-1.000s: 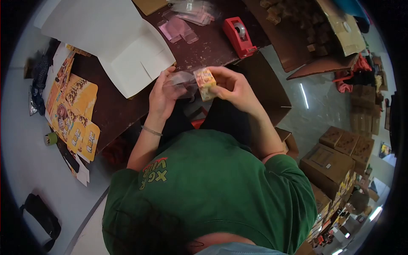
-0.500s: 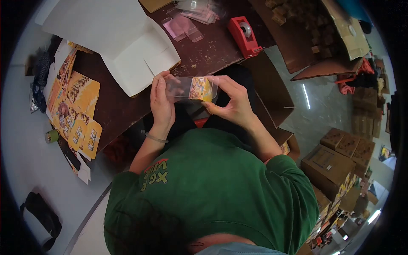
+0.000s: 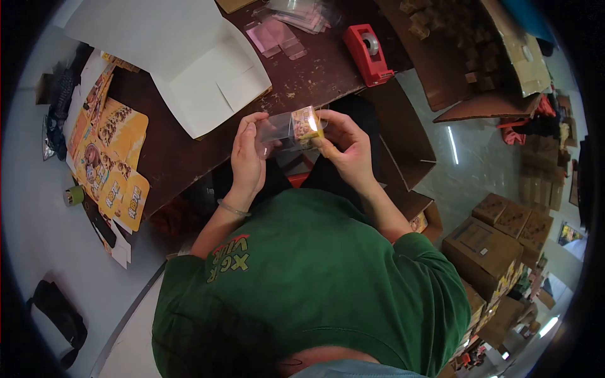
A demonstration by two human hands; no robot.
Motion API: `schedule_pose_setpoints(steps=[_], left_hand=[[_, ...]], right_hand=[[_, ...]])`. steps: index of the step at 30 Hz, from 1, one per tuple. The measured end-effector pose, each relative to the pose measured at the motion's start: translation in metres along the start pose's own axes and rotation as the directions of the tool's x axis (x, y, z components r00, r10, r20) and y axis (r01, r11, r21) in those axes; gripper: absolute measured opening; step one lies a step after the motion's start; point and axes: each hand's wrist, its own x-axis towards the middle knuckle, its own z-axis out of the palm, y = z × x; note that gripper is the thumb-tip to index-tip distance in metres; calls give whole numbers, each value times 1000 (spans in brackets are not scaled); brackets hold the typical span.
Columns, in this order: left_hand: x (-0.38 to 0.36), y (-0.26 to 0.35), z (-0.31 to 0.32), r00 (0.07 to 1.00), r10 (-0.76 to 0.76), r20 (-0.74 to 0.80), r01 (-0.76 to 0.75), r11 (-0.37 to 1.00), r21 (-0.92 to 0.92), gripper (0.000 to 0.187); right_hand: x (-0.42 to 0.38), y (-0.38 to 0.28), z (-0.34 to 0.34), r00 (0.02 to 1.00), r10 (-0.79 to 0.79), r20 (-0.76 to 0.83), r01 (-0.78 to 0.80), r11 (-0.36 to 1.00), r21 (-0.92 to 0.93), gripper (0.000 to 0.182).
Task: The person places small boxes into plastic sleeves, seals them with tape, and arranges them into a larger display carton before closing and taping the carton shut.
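My left hand [image 3: 247, 154] grips the left end of a clear plastic box [image 3: 276, 130], its fingers along the far side and partly seen through the film. At the right end of that plastic sits a small yellow printed box [image 3: 306, 122], its glossy face catching the light. Thumb and fingers of my right hand [image 3: 348, 146] pinch this yellow box from the right. Both hands are above my lap, just off the table's front edge.
On the dark red table [image 3: 296, 82] stand an open white carton [image 3: 217, 75] and a red tape dispenser [image 3: 368, 55]. Clear plastic sleeves [image 3: 302, 16] lie at the back, flat yellow printed cartons [image 3: 113, 167] at left. Open cardboard boxes [image 3: 403, 132] flank my right side.
The yellow box and plastic have tilted, the right end rising and shifting slightly right. My right fingers have moved with it, and both hands still hold on.
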Motion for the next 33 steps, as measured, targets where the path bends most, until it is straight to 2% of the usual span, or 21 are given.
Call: schedule_pose_setpoints(steps=[1,4,5,8,10,12,15,19,22,25,33], left_hand=[[-1,-1,0,1000,-13,-21,13,1000,-21,31],[-3,-2,-4,995,100,-3,-99,987,124,31],[-4,-2,-4,995,104,2,-104,987,121,31],[-3,1,-4,992,124,12,-124,989,75,31],[-2,2,-7,993,117,26,-118,993,-1,31],[-4,3,-4,992,122,22,-122,992,14,30],[-4,6,-4,994,108,-3,-108,994,14,29],[-3,8,-12,998,61,-20,-60,998,30,28],[-4,11,-14,999,35,-5,-34,999,28,27],[-6,14,-10,999,45,-24,-44,999,31,26],[-5,15,-18,998,61,2,-61,991,119,27]], right_hand=[[0,2,1,1000,20,-15,-19,995,99,42],[1,9,-2,999,-17,39,13,994,108,44],[0,11,-3,998,-36,52,30,992,121,45],[2,4,-3,998,6,68,-28,946,322,51],[3,6,-2,997,-16,73,-10,939,343,59],[1,9,3,997,-38,65,9,914,405,63],[-1,18,5,985,-157,77,150,984,96,66],[3,9,-8,972,-122,200,149,981,-127,62],[0,3,-3,972,-143,184,178,965,-192,63],[-2,1,-1,982,-78,169,111,974,-196,63],[0,8,3,981,-110,157,137,975,-177,60]])
